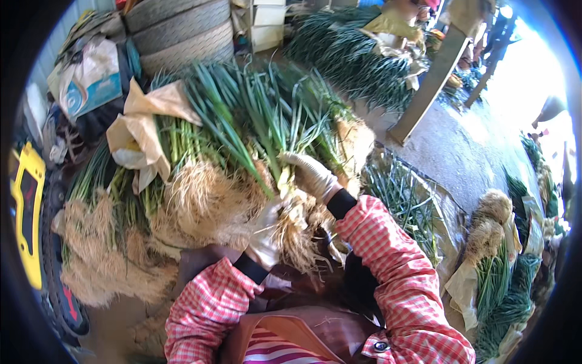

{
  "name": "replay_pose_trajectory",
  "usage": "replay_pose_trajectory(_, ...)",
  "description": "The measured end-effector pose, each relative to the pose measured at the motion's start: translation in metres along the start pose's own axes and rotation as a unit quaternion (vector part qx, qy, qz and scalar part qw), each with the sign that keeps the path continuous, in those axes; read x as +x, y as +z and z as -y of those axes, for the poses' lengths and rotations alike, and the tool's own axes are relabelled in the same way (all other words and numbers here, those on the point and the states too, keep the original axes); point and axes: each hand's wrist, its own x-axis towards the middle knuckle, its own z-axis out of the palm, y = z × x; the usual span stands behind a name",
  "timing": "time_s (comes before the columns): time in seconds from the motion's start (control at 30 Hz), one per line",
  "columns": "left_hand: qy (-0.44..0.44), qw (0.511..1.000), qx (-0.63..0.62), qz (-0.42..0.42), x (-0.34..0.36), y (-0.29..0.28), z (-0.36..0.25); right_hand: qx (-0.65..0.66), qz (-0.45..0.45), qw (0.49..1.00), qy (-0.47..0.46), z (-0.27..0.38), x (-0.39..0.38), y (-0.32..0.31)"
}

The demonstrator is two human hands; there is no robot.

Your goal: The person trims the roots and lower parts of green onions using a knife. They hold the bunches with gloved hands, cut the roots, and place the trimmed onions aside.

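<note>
A few green onions (293, 203) with yellowed lower leaves and pale, stringy roots are upright in front of me. My right hand (310, 174), in a whitish glove, is closed around their stems from the right. Lower down, my gloved left hand (265, 235) is closed on the same green onions just above the roots; its fingertips are partly hidden. Directly behind my hands lies a big heap of green onions (242, 109), dark leaves pointing away and bushy roots (200, 191) toward me. Brown paper (142, 130) wraps part of the heap on the left.
Stacked tires (182, 36) stand behind the heap. A yellow frame (29, 212) is at the far left. More green onions (357, 54) lie at the back and loose ones (400, 200) to my right. Tied bundles (488, 242) lie farther right. A slanted post (427, 88) rises from the floor.
</note>
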Motion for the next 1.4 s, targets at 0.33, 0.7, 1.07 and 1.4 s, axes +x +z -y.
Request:
replay_pose_trajectory(0.33,0.058,0.987,0.045,-0.141,-0.004,0.033,0.002,-0.147,-0.095,0.982,-0.072,0.015,-0.011,0.012)
replay_pose_trajectory(0.7,0.126,0.973,0.093,-0.168,-0.001,0.027,-0.009,-0.253,-0.138,0.950,-0.122,0.023,-0.038,0.037)
replay_pose_trajectory(1.07,0.192,0.956,0.169,-0.146,-0.015,0.051,-0.015,-0.221,-0.043,0.966,-0.128,0.032,-0.094,0.051)
replay_pose_trajectory(1.4,0.131,0.939,0.301,-0.103,-0.009,0.018,-0.009,-0.167,-0.032,0.972,-0.162,0.009,-0.081,0.043)
